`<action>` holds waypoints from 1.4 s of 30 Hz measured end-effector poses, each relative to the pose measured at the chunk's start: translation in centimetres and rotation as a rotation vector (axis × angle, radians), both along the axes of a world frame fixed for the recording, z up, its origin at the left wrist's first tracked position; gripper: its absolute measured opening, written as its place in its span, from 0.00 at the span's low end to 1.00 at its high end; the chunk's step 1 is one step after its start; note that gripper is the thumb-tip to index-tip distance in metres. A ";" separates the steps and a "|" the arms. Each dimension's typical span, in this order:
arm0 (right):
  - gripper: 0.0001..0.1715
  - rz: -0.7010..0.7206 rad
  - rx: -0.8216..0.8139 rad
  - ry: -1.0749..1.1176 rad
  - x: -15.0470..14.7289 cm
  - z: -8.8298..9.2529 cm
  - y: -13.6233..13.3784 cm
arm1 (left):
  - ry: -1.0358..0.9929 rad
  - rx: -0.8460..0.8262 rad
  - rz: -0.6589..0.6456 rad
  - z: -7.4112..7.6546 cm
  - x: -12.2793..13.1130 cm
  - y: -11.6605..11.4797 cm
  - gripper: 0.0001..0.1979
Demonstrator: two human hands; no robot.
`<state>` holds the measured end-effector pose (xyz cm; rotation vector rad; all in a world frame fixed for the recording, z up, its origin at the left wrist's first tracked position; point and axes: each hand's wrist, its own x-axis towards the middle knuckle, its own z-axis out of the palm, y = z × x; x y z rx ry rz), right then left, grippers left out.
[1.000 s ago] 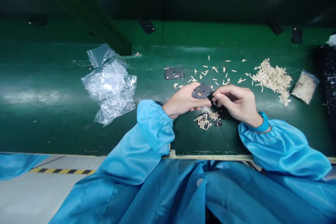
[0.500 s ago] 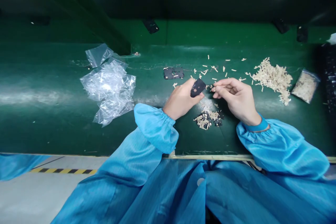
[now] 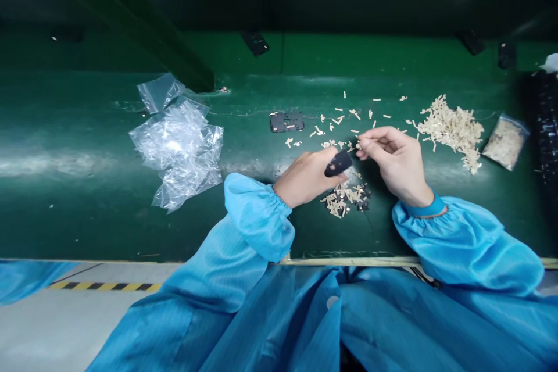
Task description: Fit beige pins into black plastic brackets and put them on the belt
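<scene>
My left hand (image 3: 307,176) is closed around a small black plastic part (image 3: 338,163), which is tilted above the green bench. Just to its right, my right hand (image 3: 394,163) has thumb and forefinger pinched together; whatever lies between the tips is too small to make out. Below the black part is a little heap of cream strips and black bits (image 3: 342,200). Several loose cream strips (image 3: 340,120) are scattered beyond both hands. A flat black plastic frame (image 3: 286,122) lies on the bench past my left hand, with a pale strip on it.
Crumpled clear plastic bags (image 3: 181,142) lie at the left. On the right are a large pile of cream strips (image 3: 453,131) and a filled zip bag (image 3: 505,142). A green post (image 3: 174,52) slants down at the back left. Another black part (image 3: 256,43) rests at the back.
My left hand has brought the black part slightly right and toward me, tilting it flatter. My right hand has shifted slightly right, still pinched.
</scene>
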<state>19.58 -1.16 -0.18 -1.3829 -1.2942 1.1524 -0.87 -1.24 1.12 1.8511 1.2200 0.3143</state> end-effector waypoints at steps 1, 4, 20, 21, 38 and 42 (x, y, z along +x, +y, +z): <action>0.07 -0.001 0.000 0.008 0.0 0.0 0.0 | -0.019 -0.021 -0.031 0.0 0.0 0.0 0.10; 0.09 0.036 -0.020 0.054 -0.2 0.2 0.0 | -0.161 -0.047 0.106 -0.3 0.2 0.1 0.12; 0.11 0.134 -0.060 0.006 -1.5 0.3 -1.2 | -0.396 -0.020 0.499 -0.7 0.9 0.2 0.10; 0.10 0.143 -0.054 -0.009 -1.4 0.2 -1.2 | -0.374 0.001 0.501 -0.7 0.8 0.1 0.10; 0.10 0.122 -0.069 0.019 -1.8 0.6 -1.2 | -0.256 0.126 0.514 -0.3 1.1 -0.4 0.10; 0.12 0.079 -0.046 0.024 -2.0 0.6 -1.2 | -0.209 0.151 0.513 -0.2 1.2 -0.5 0.09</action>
